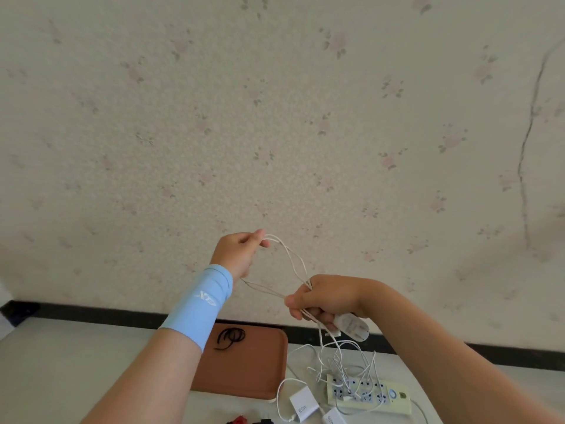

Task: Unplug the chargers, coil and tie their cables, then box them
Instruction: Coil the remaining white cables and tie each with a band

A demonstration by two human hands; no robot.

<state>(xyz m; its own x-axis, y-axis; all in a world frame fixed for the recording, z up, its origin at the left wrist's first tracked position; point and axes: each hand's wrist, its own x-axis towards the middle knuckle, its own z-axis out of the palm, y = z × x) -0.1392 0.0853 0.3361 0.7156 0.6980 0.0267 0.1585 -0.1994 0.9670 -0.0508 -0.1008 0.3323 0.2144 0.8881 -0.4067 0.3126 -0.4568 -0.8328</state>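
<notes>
Coiling was underway: left hand [241, 249] pinched the cable [293, 261] loop, right hand [324, 298] gripped charger [351, 326]; tying probably came next.

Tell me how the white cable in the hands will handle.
Likely floppy: the white cable sags in loops between left hand and right hand. Probably light: a fingertip pinch holds it. Its hanging tail may snag on the cables below.

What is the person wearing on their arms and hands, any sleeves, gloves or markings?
Both hands are bare, no gloves: the left hand and the right hand. The left wrist carries a light blue fabric wristband with a white logo printed on it. The right forearm is uncovered, with no sleeve, band or watch showing.
</notes>
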